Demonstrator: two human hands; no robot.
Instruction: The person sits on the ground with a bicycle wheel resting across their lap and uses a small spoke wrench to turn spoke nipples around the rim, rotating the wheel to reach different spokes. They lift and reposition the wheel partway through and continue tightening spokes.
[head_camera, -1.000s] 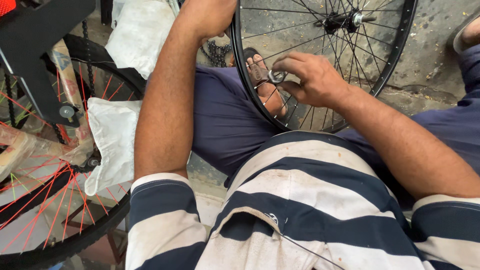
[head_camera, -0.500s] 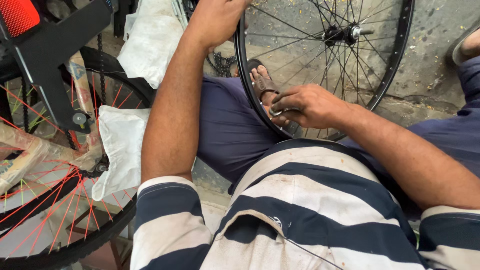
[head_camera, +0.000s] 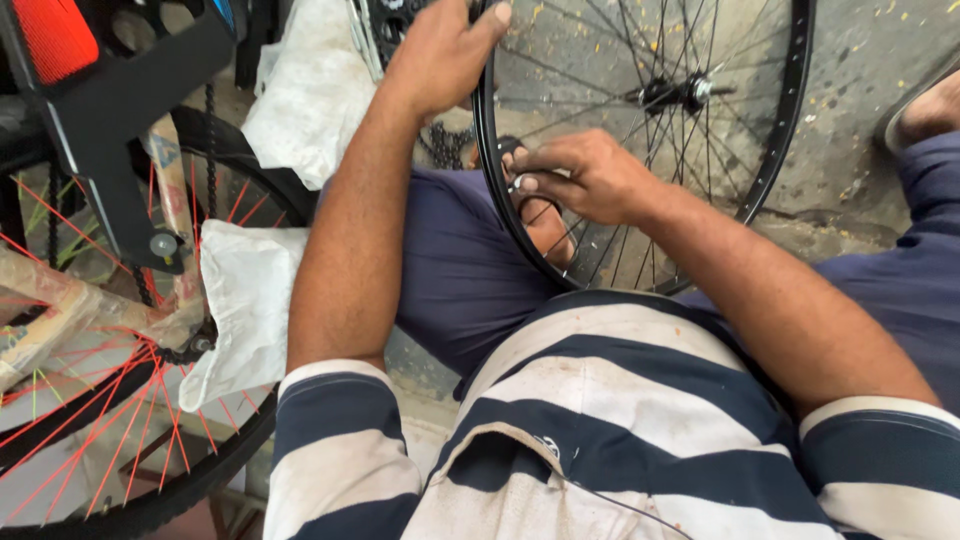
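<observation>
- Since half a second ago the left hand has slid a little along the rim, and the right hand has shifted slightly up the rim's inner side; the view has also tipped, so the hub sits lower in the picture.
- The wheel stands upright between the person's knees, its lower arc hidden behind the striped shirt.
- Left hand: curled over the rim's outer edge near the top, thumb up, fingers wrapped round it, closed on the rim.
- Right hand: fingertips pinched together at the inner side of the rim where the spokes meet it, on a small silvery piece. Whether that is a nipple or a small tool, I cannot tell.
- A sandalled foot shows through the spokes just below the right hand.
- Handling, as a judgement: a bare rim with thin spokes looks light for its size and stiff at the hoop, but the spokes are slender and could bend if used as a handle. The painted rim looks smooth, so a full wrap over its edge, as the left hand has, seems the safest hold; the hub would also serve.
- To the left stands a bike with red spokes, a chain and white wrapping; concrete floor beyond.
</observation>
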